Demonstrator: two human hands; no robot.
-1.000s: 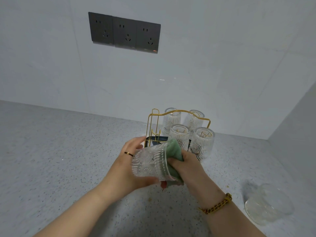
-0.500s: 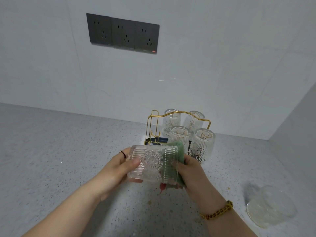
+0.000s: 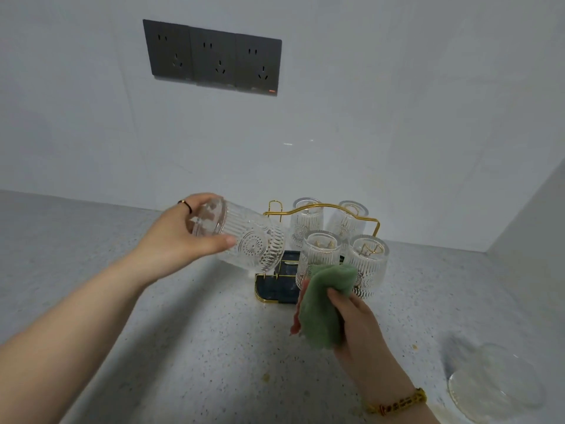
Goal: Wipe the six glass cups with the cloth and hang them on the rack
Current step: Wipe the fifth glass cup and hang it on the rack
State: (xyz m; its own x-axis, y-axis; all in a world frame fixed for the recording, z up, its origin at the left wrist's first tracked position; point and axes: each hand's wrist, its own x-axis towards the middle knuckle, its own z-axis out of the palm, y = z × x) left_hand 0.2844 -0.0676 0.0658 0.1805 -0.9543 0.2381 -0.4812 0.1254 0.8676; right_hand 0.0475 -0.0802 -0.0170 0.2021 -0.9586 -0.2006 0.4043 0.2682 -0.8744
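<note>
My left hand (image 3: 177,240) grips a ribbed glass cup (image 3: 247,240) by its base, tilted with the mouth pointing down and right, just left of the gold wire rack (image 3: 321,206). Several glass cups (image 3: 319,255) hang upside down on the rack's pegs. The rack's dark tray (image 3: 272,289) sits on the counter. My right hand (image 3: 357,325) holds a bunched green cloth (image 3: 324,304) in front of the rack, apart from the held cup. One more glass cup (image 3: 492,384) lies on its side on the counter at the lower right.
The speckled grey counter (image 3: 91,240) runs left and toward me. A white tiled wall with a dark socket panel (image 3: 214,59) stands behind the rack. A side wall (image 3: 538,215) closes the corner on the right.
My right hand has pulled the cloth out of the cup and dropped lower. My left hand has lifted the cup up and back toward the rack's left side, tilting its mouth downward.
</note>
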